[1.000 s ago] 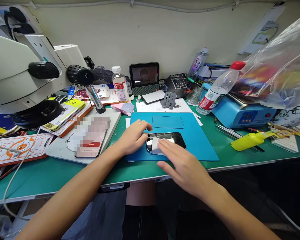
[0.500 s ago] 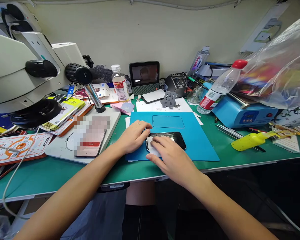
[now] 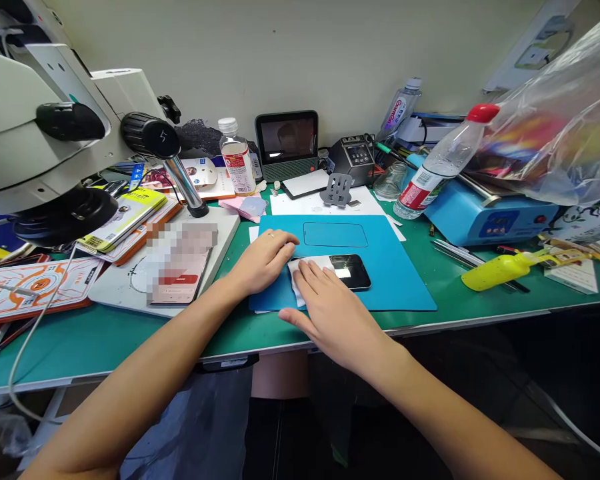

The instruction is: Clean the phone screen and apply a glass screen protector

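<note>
While my right hand (image 3: 330,307) lay over the wipe (image 3: 325,261), its fingers were straight, close together and flat, not clenched, with the thumb held out apart. The wipe covered the left part of the phone (image 3: 359,273), whose glossy black face was up, on the blue mat (image 3: 405,287). My left hand (image 3: 264,262) was at the phone's left end, fingers bent; I could not tell whether they gripped its edge. Behind the phone, a thin black outline (image 3: 336,247) showed on the mat. To my left, a lit phone (image 3: 183,280) rested on a board (image 3: 115,283); to my right, a yellow bottle (image 3: 497,272) lay on its side.
</note>
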